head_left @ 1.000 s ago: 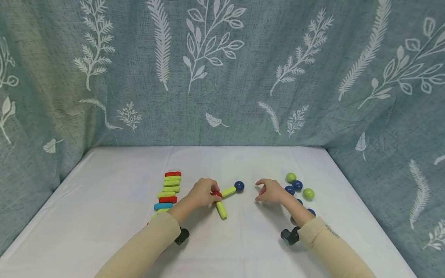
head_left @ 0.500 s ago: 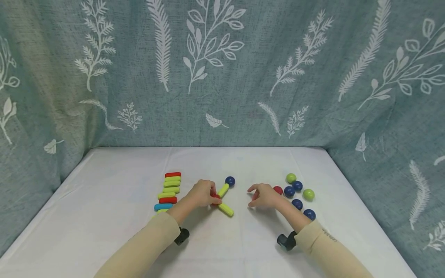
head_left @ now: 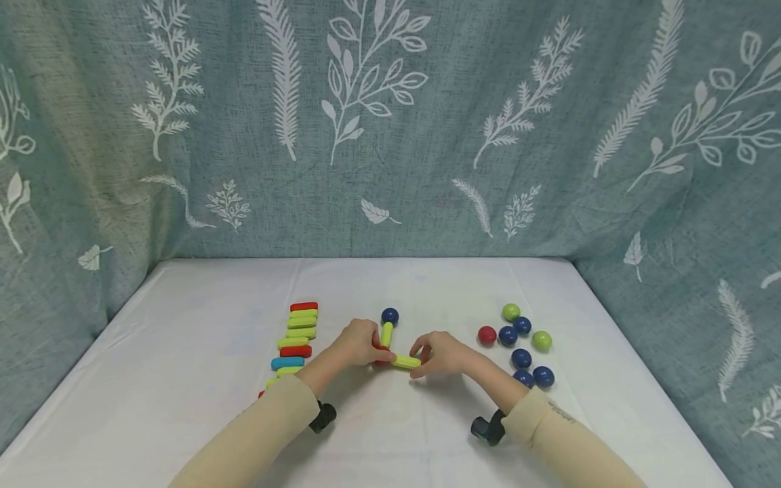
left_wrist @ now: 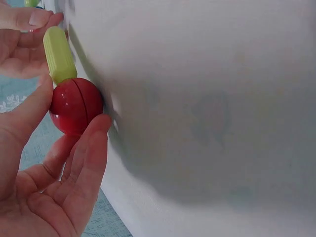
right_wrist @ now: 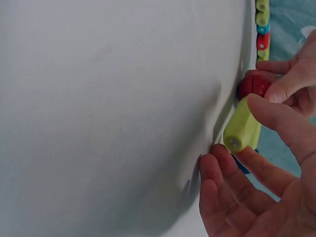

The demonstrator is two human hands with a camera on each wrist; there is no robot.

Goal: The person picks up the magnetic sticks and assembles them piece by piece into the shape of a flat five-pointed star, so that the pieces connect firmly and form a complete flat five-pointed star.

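Observation:
In the head view my left hand (head_left: 356, 342) pinches a red ball (left_wrist: 74, 106) between thumb and fingers, low over the white table. Two yellow-green ribbed sticks extend from that ball. One stick (head_left: 387, 335) points away and ends at a dark blue ball (head_left: 390, 316). The other stick (head_left: 405, 361) points right, with a small metallic dot on its free end in the right wrist view. Around this free end lie the spread thumb and fingers of my right hand (head_left: 442, 354); whether they touch it is hard to tell.
On the left a column of red, yellow-green and blue sticks (head_left: 301, 333) lies beside my left forearm. To the right are several loose balls: a red ball (head_left: 487, 335), blue balls (head_left: 508, 336) and green balls (head_left: 542, 341). A patterned curtain (head_left: 390, 203) hangs behind the white table (head_left: 207, 325).
My left hand has turned the joined piece, so the blue-ball stick now points away and the other stick points right. My right hand has moved left to that stick's free end.

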